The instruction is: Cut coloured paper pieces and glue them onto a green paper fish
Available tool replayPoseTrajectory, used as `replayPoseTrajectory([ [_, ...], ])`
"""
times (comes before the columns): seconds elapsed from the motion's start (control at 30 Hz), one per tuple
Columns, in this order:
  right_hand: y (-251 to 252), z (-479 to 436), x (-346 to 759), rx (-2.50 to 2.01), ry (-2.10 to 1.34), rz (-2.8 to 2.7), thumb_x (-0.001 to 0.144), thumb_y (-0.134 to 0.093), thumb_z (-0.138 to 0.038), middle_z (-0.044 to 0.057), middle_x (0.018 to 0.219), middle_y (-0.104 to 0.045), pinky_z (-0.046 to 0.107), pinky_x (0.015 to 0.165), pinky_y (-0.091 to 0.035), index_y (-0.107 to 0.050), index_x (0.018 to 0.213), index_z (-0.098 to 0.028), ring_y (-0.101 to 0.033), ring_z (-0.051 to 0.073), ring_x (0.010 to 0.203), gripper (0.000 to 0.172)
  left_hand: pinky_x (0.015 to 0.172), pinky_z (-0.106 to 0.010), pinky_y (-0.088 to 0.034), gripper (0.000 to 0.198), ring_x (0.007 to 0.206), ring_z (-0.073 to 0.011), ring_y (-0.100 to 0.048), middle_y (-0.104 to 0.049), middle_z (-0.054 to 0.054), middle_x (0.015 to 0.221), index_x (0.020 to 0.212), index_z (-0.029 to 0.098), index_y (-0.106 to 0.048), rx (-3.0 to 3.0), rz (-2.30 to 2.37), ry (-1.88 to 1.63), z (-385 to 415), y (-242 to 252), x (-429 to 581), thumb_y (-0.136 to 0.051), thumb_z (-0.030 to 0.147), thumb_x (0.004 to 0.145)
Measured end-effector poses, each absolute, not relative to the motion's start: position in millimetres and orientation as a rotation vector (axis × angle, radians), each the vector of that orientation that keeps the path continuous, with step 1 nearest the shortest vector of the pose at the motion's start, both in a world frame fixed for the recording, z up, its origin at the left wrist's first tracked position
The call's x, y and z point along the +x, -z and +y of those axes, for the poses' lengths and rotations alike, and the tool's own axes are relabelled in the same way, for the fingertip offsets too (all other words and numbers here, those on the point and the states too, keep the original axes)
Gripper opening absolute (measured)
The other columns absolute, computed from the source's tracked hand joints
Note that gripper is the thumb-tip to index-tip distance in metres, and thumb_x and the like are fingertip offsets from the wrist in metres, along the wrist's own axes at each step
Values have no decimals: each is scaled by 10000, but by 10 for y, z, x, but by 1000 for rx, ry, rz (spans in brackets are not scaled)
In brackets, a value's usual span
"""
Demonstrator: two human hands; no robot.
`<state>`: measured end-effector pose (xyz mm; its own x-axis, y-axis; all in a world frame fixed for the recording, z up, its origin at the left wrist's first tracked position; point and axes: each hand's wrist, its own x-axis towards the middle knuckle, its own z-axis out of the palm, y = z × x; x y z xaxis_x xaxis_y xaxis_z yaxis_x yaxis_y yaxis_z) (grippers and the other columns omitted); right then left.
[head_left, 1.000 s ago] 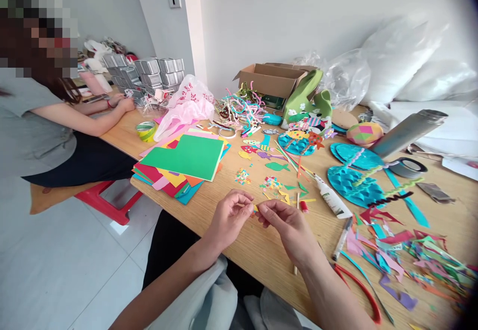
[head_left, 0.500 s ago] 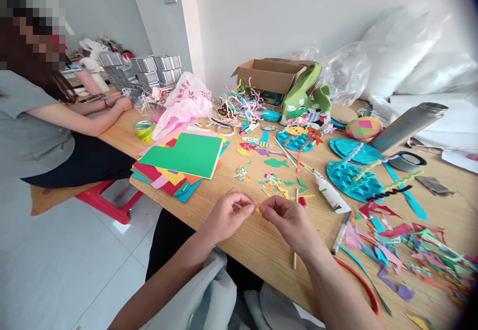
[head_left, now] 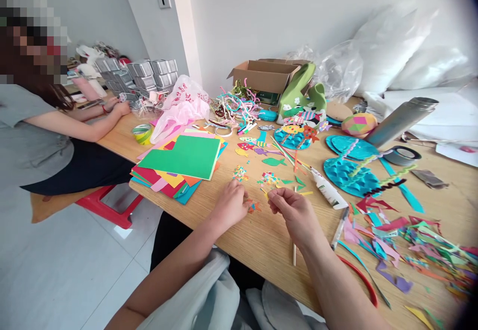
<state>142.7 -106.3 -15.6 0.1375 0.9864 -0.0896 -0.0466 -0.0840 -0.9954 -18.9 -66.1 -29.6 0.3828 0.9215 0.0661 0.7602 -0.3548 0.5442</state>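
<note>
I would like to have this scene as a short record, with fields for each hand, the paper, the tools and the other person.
Left hand: fingertips next to a small orange piece; grip unclear
Right hand: fingers bent together; whether they hold something is unclear
Beyond hands: paper bits in two small piles
Left of hands: paper stack, green sheet on top
Right of hands: glue bottle, pen, paper scraps
Far left: co-worker's hand at the table
</note>
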Motion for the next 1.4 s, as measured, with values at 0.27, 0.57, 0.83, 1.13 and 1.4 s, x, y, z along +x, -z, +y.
replayPoseTrajectory([
  [0.27,154,-1057,1420,-1289,-1208,-998,696,-716,-447,-11,577,-559,245,537,-351,-610,659,-166,-447,99,540,303,897,-359,-430,35,1004,-248,-537,-585,-106,951,759,140,-644,2232,1460,-432,-567,309,-96,-656,172,754],
  [0.57,194,-1045,1412,-1244,-1224,-969,690,-719,-482,7,597,-568,254,530,-367,-611,652,-170,-458,112,547,332,697,-293,-473,76,728,-160,-573,-591,-15,727,720,164,-548,1803,1271,-719,-510,349,-170,-609,190,759],
  [0.83,271,-1048,1362,-1233,-1221,-885,644,-759,-487,-15,617,-541,249,533,-334,-631,707,-173,-429,103,552,345,412,-216,-486,206,623,-154,-610,-587,4,684,844,177,-499,1213,1117,-1062,-618,383,-112,-604,325,746],
  [1.13,328,-1054,1289,-1279,-1207,-869,627,-752,-524,-5,625,-554,263,540,-340,-633,688,-184,-433,124,563,365,439,-243,-546,249,689,-194,-676,-650,-24,736,959,169,-554,1200,1069,-1117,-686,320,-53,-618,283,747],
  [1.4,309,-1063,1265,-1355,-1092,-916,661,-694,-574,-14,572,-499,253,496,-284,-608,691,-196,-391,122,546,389,478,-257,-570,272,683,-178,-668,-681,-52,811,986,151,-625,1191,1050,-1101,-722,360,-6,-635,254,734],
])
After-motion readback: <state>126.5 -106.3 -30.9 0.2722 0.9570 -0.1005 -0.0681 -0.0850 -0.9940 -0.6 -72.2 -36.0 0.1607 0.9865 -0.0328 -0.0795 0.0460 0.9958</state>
